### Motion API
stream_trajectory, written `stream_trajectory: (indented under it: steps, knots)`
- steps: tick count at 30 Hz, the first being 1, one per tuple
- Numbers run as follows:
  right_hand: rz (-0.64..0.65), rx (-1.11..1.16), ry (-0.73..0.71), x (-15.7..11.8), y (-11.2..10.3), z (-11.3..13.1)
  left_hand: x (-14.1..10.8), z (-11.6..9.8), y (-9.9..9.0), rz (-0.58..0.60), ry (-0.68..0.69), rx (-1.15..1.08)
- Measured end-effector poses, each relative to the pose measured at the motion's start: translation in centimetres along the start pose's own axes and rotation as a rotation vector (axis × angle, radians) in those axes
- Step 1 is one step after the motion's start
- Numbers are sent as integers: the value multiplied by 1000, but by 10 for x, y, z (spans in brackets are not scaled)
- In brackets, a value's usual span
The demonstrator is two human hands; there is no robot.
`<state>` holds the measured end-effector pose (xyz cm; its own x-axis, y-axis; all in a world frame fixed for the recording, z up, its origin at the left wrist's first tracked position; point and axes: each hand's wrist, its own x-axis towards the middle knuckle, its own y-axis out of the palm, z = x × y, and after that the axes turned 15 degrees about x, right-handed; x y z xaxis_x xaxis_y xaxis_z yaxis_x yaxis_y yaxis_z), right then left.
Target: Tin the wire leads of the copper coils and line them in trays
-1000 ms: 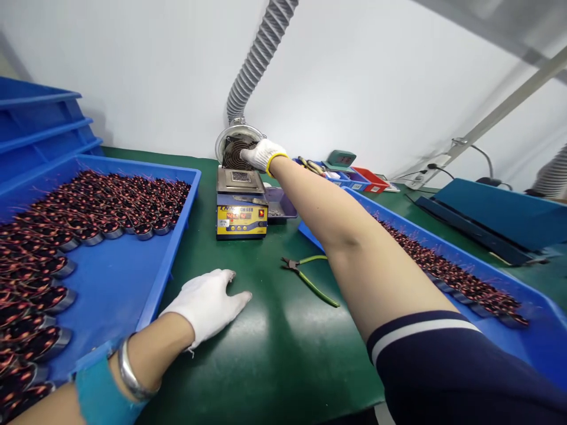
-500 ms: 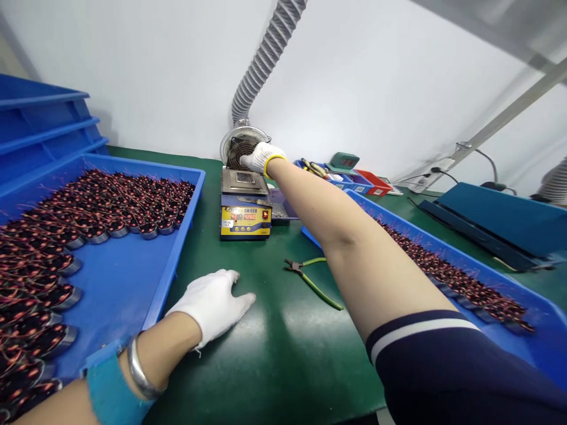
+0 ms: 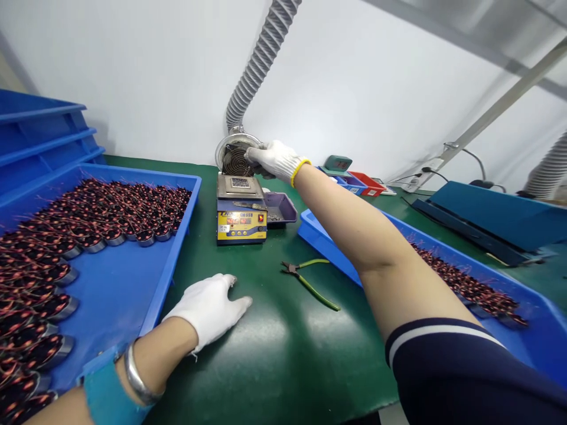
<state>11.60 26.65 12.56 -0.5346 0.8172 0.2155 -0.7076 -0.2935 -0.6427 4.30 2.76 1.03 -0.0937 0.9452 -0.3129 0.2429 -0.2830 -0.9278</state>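
Note:
My left hand, in a white glove, rests on the green table with thumb and fingers apart and nothing in it. My right hand, gloved with a yellow cuff, reaches to the round fume hood above the yellow and blue soldering pot. Its fingers are bent together at the hood's right edge; what they hold, if anything, is hidden. Green-handled cutters lie open between my arms. A tweezer-like tool lies on the pot's front ledge.
At left a blue tray holds many round parts with red wires; another blue tray lies under my right arm. A purple tray sits beside the pot. Small bins and a teal machine stand behind at right.
My right hand has shifted slightly to the right, from over the hood's coil to its edge. My left hand stays on the table. The view has shifted a little.

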Motion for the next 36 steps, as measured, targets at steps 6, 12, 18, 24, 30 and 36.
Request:
stream_trajectory:
  steps: [6,12,18,24,30,36]
  knots:
    - [32,187,-34,-35,-8,1,-2,-2,-1,-2,13,34]
    - [-18,17,-118,-18,-3,-14,0,-3,1,11,1,98]
    - [-74,-248,-97,8,14,-19,1,-1,1,15,5,92]
    - [-32,-369,0,25,26,-23,1,-1,1,22,10,63]
    - [-8,-382,30,25,28,-22,0,0,4,5,23,60]
    - [-41,-331,-3,23,26,-21,2,1,3,8,19,58]
